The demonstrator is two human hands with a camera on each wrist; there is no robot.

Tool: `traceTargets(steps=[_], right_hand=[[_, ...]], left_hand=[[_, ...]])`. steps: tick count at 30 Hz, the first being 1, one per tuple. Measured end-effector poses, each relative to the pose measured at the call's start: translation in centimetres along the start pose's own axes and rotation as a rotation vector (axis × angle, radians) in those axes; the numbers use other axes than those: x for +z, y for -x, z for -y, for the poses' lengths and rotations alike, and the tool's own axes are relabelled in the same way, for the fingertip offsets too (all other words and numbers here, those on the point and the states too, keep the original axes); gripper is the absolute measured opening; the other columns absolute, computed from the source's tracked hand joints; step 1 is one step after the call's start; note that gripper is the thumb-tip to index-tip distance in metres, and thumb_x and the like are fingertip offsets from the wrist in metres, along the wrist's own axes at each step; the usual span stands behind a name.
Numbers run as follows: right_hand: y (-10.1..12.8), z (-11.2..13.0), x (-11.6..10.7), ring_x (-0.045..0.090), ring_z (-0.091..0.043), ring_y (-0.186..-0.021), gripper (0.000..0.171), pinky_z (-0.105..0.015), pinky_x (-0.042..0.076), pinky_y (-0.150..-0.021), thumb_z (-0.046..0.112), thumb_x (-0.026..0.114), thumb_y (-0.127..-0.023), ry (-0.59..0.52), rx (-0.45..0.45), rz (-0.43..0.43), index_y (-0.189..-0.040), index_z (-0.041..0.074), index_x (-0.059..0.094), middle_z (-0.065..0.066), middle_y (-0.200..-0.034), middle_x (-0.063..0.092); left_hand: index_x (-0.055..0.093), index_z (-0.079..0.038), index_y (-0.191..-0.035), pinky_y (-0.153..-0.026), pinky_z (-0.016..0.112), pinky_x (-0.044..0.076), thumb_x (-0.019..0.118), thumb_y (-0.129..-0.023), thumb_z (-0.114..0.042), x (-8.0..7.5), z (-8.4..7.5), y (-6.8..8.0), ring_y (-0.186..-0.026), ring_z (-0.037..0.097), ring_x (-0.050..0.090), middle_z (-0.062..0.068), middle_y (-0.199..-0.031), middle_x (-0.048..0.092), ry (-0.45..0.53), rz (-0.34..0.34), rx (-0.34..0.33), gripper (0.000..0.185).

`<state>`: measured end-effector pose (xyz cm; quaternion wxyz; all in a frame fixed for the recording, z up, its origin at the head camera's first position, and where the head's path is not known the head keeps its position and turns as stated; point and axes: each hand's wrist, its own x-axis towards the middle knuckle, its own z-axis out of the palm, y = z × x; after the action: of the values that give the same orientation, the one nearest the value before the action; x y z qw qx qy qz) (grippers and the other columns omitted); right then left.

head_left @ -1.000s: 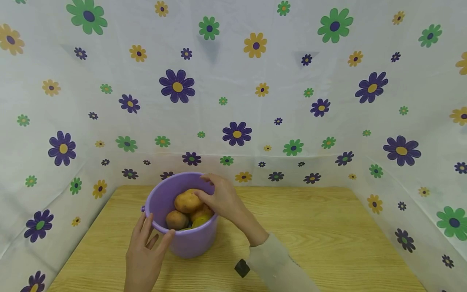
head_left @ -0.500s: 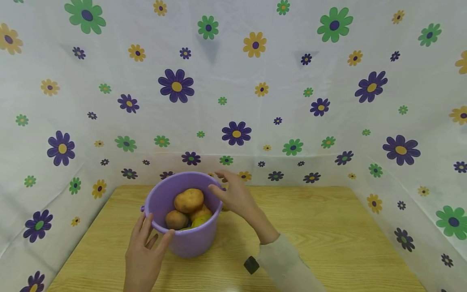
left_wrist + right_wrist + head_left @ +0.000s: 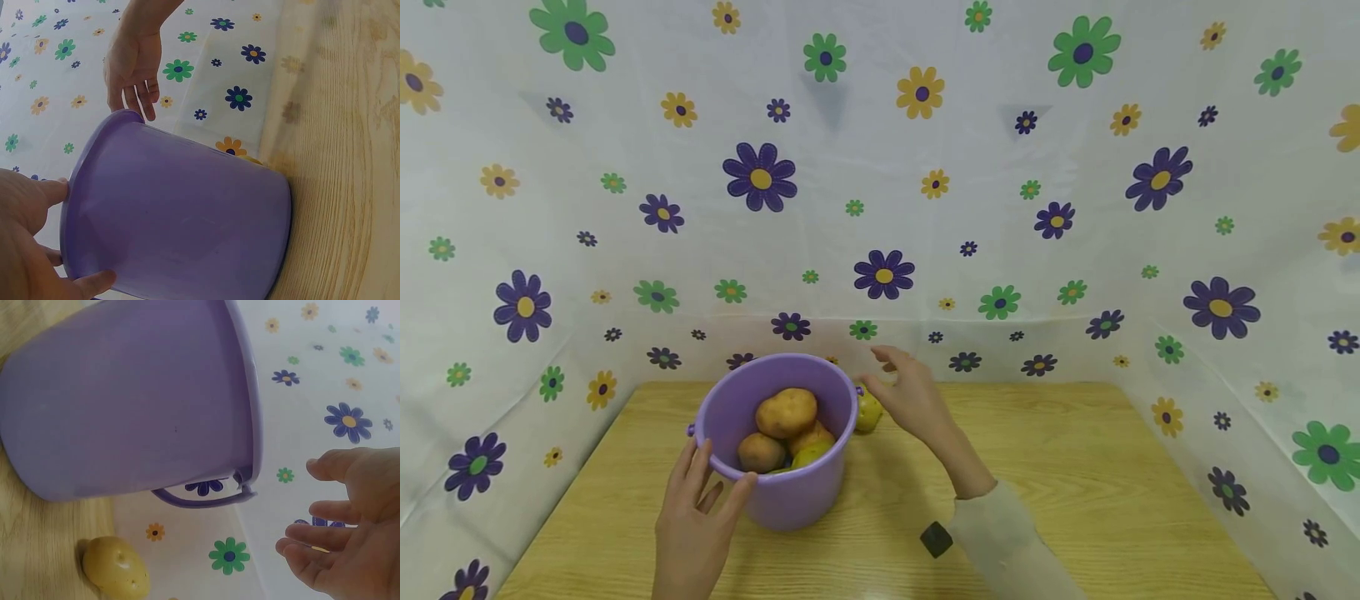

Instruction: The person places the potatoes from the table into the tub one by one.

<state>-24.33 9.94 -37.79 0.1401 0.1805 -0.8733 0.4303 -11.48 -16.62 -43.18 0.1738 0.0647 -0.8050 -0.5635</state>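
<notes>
A purple bucket (image 3: 790, 500) stands on the wooden table (image 3: 1075, 483). It holds a large potato (image 3: 786, 412) on top, a smaller potato (image 3: 762, 452) and a yellow-green piece (image 3: 811, 455). My left hand (image 3: 696, 517) grips the bucket's near-left side, thumb on the front wall and fingers spread on the wall (image 3: 181, 225). My right hand (image 3: 913, 396) hovers open just right of the rim, holding nothing. Below it a small yellowish potato (image 3: 868, 412) lies on the table against the bucket; the right wrist view shows this potato (image 3: 117, 567) beside the bucket's handle (image 3: 200, 497).
Flowered white sheeting (image 3: 880, 208) walls the table at the back and both sides. Bare wood stretches right of the bucket and toward the front edge. A small black device (image 3: 936, 539) sits at my right wrist.
My right hand left the top potato in the bucket and drew back to the right, out past the rim, uncovering the small potato on the table. The left hand and bucket stayed put.
</notes>
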Motion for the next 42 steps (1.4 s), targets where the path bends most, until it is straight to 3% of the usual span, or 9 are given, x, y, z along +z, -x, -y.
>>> traceTargets(steps=[17, 28, 42], right_hand=[[0.4, -2.6, -0.2, 0.063, -0.038, -0.118, 0.046, -0.051, 0.061, -0.098, 0.023, 0.069, -0.1, 0.022, 0.052, -0.011, -0.137, -0.002, 0.061, -0.019, -0.132, 0.066], [1.2, -5.0, 1.7, 0.065, -0.04, -0.113, 0.047, -0.051, 0.063, -0.092, 0.023, 0.07, -0.099, 0.027, 0.086, 0.02, -0.135, -0.007, 0.061, -0.025, -0.127, 0.066], [2.0, -7.7, 4.5, 0.066, -0.048, -0.107, 0.044, -0.055, 0.063, -0.09, 0.015, 0.071, -0.097, 0.027, 0.093, 0.047, -0.128, -0.014, 0.061, -0.032, -0.119, 0.067]], left_hand=[[0.034, 0.0, -0.16, -0.096, -0.002, 0.04, 0.08, -0.094, -0.031, -0.1, -0.1, 0.0, -0.146, 0.037, 0.037, 0.012, -0.169, 0.02, -0.006, 0.006, -0.006, 0.086], [0.033, -0.001, -0.16, -0.097, -0.001, 0.04, 0.079, -0.094, -0.033, -0.1, -0.1, 0.0, -0.147, 0.036, 0.037, 0.011, -0.17, 0.019, -0.006, 0.014, -0.023, 0.087], [0.035, 0.0, -0.159, -0.098, 0.0, 0.041, 0.08, -0.094, -0.03, 0.0, 0.0, 0.0, -0.146, 0.036, 0.037, 0.013, -0.169, 0.021, 0.0, -0.002, 0.001, 0.085]])
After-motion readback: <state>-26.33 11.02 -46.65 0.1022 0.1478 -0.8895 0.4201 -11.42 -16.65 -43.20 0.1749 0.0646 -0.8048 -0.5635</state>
